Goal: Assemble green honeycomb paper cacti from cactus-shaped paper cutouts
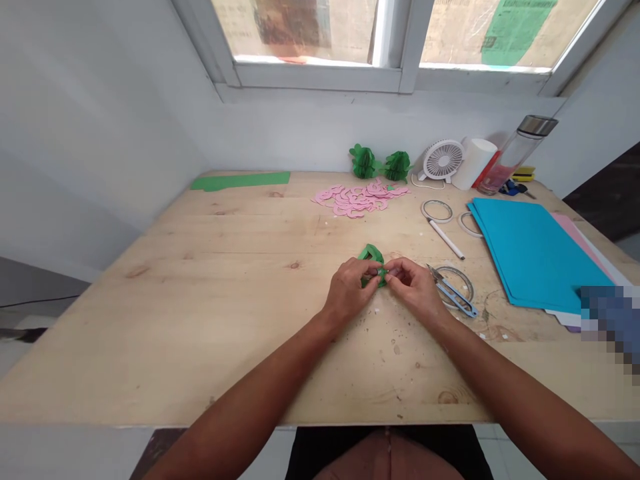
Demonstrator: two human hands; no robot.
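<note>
A small green paper cutout (373, 253) with curved edges is between my two hands, just above or on the wooden table. My left hand (349, 283) pinches its left side between thumb and fingers. From the other side, my right hand (413, 283) pinches the same paper, its fingertips almost meeting the left ones. The fingers cover much of the paper. Close to the right wrist lie blue-handled thread snips (457, 293), resting across a roll of tape (467, 279).
Behind my hands are pink paper cutouts (350, 200), two green folded paper shapes (364, 162), and a green strip (245, 180). To the right are a white pen (447, 239), another tape roll (437, 202), blue sheets (530, 253), a small fan (443, 160) and a bottle (517, 157).
</note>
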